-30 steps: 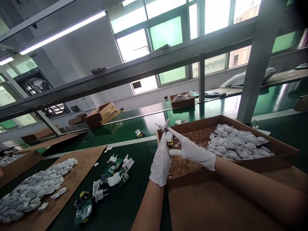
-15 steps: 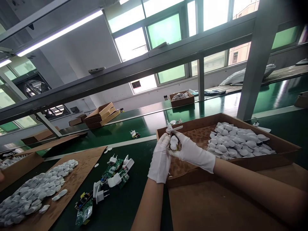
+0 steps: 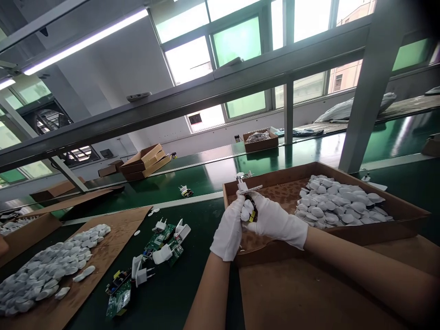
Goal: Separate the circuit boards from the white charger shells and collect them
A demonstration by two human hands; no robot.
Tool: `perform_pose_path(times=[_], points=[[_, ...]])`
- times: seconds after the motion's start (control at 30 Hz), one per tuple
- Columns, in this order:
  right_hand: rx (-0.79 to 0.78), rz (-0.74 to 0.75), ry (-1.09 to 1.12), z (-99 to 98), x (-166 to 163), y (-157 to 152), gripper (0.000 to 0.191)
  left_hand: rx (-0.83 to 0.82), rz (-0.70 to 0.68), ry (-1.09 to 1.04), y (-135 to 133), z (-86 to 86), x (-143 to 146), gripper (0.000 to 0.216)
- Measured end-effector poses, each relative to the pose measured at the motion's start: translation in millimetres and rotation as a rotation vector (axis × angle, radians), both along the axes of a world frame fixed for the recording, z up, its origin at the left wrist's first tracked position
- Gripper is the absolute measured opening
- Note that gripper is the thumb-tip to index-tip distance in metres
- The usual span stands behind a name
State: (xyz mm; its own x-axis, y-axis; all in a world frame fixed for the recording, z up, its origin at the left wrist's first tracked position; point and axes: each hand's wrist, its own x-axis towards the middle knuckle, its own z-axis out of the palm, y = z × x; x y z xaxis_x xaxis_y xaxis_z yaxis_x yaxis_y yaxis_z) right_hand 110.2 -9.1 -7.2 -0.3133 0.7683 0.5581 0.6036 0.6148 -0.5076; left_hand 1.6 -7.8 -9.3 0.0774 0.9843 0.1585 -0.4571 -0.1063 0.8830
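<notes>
**Plug turned in my grip, more of its yellow block on show**

Since the last frame I have tipped the plug a little, so more of the yellow block faces me. Out on the belt, a loose unit has slid left.

The plug is above the near-left end of the box, prongs upward, its white plate across the top and white lumps below. My left hand grips one side; my right hand grips the other. My gloves hide the exact finger contact.

To handle it well, I'd say steady with the left and turn with the right, press on edges rather than the lumps, and keep fingertips off the prongs. Staying low over the box should make a slip harmless.

White caps fill the box's right part. To my left lie boards, then a heap on card.
</notes>
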Motion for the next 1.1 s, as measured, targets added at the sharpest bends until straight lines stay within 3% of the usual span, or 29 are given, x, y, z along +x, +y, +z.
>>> perform_pose_path(times=[0.37, 0.7, 0.93, 1.1], points=[[-0.021, -0.041, -0.141, 5.6, 4, -4, 0.060, 0.060, -0.102, 0.023, -8, 4.6, -2, 0.029], [0.001, -0.041, -0.093, 5.8, 2, -5, 0.051, -0.067, 0.001, 0.015, -4, 6.2, -5, 0.026], [0.007, -0.041, -0.127, 8.6, 2, -7, 0.051, -0.051, -0.036, -0.012, -6, 7.9, -2, 0.037], [0.024, -0.038, -0.166, 7.1, 3, -4, 0.055, -0.047, -0.070, -0.049, -6, 5.5, -4, 0.030]])
